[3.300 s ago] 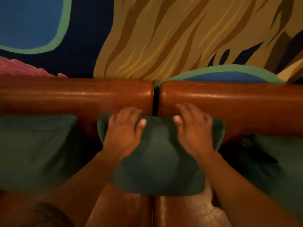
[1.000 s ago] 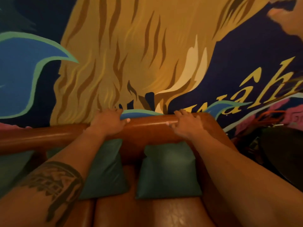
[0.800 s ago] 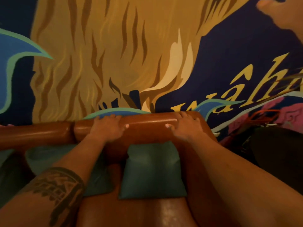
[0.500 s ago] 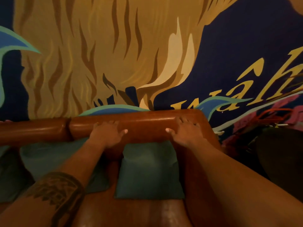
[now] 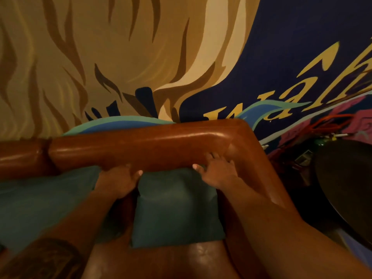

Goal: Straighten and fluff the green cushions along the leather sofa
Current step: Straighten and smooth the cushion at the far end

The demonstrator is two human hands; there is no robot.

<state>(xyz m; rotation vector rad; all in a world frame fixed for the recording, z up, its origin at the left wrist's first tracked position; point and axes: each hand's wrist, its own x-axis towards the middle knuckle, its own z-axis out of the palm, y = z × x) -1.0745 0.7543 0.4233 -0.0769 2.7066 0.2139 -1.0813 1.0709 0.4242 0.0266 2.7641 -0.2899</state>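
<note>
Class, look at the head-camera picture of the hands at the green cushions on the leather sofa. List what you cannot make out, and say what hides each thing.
- Left hand fingertips: curled out of sight, so its grip is unclear.
- Left cushion: cut by the left edge, partly behind the forearm.
- Yellow wall lettering: cut by the right edge.
- Dark round object: too dim to identify.
- Right cushion top corners: under both hands.

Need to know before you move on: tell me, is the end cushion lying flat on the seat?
No: the end cushion stands propped against the sofa backrest.

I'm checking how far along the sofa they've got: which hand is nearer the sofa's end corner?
Right. The right hand lies just below the backrest corner; the left hand is further left.
</note>
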